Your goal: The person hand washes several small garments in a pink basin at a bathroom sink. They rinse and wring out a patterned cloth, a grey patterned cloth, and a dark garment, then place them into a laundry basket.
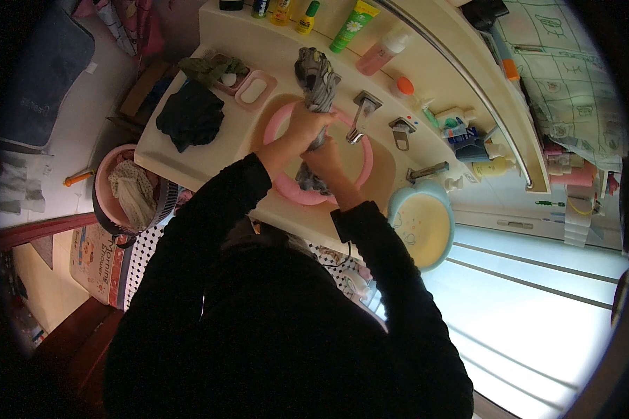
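Observation:
My left hand [305, 125] and my right hand [325, 157] both grip a grey patterned cloth [321, 94], bunched into a twisted roll. One end sticks out beyond my left hand towards the back of the counter. The other end hangs below my right hand. Beneath them, a basin with a pink rim [367, 157] sits in the washbasin [385, 166]. The faucet [364, 115] reaches over the basin's far side, close to my hands. What my fingers cover of the cloth is hidden.
A dark wadded cloth [191, 115] and a pink soap dish [266, 99] lie on the left counter. Bottles and a green tube [352, 26] line the back ledge. A blue-rimmed basin [448, 220] stands at right; a laundry basket [102, 183] with clothes is at left.

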Demonstrator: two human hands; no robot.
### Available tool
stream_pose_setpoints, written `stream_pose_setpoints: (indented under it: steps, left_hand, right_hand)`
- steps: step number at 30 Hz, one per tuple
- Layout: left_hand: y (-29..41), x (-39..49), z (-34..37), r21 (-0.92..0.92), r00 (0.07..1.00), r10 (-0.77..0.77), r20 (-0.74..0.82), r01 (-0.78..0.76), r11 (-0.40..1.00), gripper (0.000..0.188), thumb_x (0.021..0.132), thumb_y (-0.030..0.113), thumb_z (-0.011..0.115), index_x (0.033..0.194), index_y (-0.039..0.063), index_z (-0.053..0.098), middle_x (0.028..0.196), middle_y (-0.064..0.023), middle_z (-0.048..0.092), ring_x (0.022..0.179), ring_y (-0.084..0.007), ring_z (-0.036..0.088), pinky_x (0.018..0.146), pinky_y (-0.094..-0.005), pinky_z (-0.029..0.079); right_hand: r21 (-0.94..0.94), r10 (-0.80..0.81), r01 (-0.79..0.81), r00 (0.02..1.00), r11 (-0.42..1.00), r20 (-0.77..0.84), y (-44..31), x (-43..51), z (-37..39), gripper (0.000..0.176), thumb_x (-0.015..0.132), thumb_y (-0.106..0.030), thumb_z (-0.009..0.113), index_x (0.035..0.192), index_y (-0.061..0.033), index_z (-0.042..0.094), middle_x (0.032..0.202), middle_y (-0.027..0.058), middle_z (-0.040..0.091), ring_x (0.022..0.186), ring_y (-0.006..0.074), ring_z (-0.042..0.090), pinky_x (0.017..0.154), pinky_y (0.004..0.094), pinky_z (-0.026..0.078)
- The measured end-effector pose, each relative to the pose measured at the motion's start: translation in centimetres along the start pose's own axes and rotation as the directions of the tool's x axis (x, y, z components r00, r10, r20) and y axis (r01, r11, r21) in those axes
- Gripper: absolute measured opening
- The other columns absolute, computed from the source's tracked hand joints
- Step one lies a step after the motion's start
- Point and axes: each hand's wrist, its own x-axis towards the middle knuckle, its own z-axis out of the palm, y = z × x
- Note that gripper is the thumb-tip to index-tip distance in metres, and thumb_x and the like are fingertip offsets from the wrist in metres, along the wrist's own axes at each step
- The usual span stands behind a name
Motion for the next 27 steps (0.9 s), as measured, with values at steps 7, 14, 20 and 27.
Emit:
stream_pose_setpoints:
  steps: [7, 14, 20, 27]
  left_hand:
    - [-1.6, 0.3, -0.7, 0.066, 0.973, -0.079, -0.218, 0.096, 0.993, 0.017, 0.07, 0.006, 0.07, 0.069, 0.005, 0.053, 0.061, -0.0018, 0.052, 0.052, -0.0138, 0.05, 0.049, -0.0307, 0.039]
    - [-1.0, -0.9, -0.5, 0.011, 0.951, -0.078, -0.299, 0.085, 0.996, 0.019, 0.071, 0.011, 0.072, 0.077, 0.004, 0.056, 0.073, -0.0031, 0.057, 0.063, -0.0141, 0.053, 0.056, -0.0323, 0.04]
    - [0.5, -2.3, -3.3, 0.03, 0.971, -0.072, 0.227, 0.067, 0.997, 0.062, 0.068, 0.012, 0.073, 0.121, 0.003, 0.043, 0.118, -0.0093, 0.048, 0.111, -0.0199, 0.044, 0.096, -0.0347, 0.033]
    - [-3.8, -5.7, -2.1, 0.294, 0.882, 0.282, 0.378, -0.404, 0.866, 0.085, 0.062, 0.001, 0.069, 0.134, 0.002, 0.024, 0.137, -0.0138, 0.03, 0.12, -0.0272, 0.041, 0.096, -0.0382, 0.035]
  right_hand:
    - [-0.275, 0.076, -0.108, 0.989, 0.955, -0.127, -0.2, -0.1, 1.7, 0.044, 0.069, -0.033, 0.067, 0.094, 0.0023, 0.06, 0.089, 0.0232, 0.064, 0.082, 0.0371, 0.063, 0.074, 0.0437, 0.05]
    - [-0.328, -0.037, -0.006, 0.992, 0.945, -0.125, -0.2, -0.2, 1.5, 0.046, 0.069, -0.032, 0.066, 0.101, 0.0003, 0.059, 0.087, 0.0208, 0.064, 0.081, 0.0365, 0.063, 0.071, 0.0441, 0.05]
    - [-0.055, -0.271, 0.266, 0.929, 0.962, -0.253, -1.3, -0.3, -1.5, 0.032, 0.063, -0.01, 0.068, 0.092, 0.0007, 0.06, 0.077, 0.0209, 0.063, 0.074, 0.0346, 0.064, 0.062, 0.0366, 0.049]
    - [0.158, -0.323, 0.38, 0.899, 0.911, -0.297, -5.0, -0.3, -3.8, 0.037, 0.067, -0.007, 0.07, 0.101, 0.0025, 0.059, 0.085, 0.014, 0.066, 0.078, 0.0216, 0.065, 0.07, 0.0322, 0.049]
